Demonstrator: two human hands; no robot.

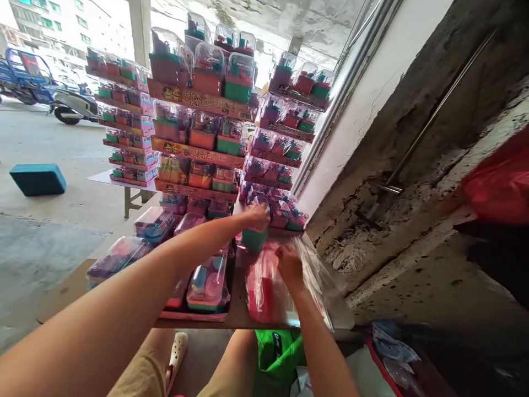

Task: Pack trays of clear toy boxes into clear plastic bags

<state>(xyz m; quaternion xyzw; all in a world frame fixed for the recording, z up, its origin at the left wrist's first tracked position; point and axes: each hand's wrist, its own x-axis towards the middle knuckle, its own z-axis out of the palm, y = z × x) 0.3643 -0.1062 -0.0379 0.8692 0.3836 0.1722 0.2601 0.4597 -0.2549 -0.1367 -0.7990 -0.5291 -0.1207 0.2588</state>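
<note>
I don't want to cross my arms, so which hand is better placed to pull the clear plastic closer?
Probably the right: your right hand is right at the clear plastic, while your left hand is farther off and appears to grip the green-based box.

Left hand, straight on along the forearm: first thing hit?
Probably the purple boxes low in the right stack, just beyond the left hand; depth is hard to judge.
</note>
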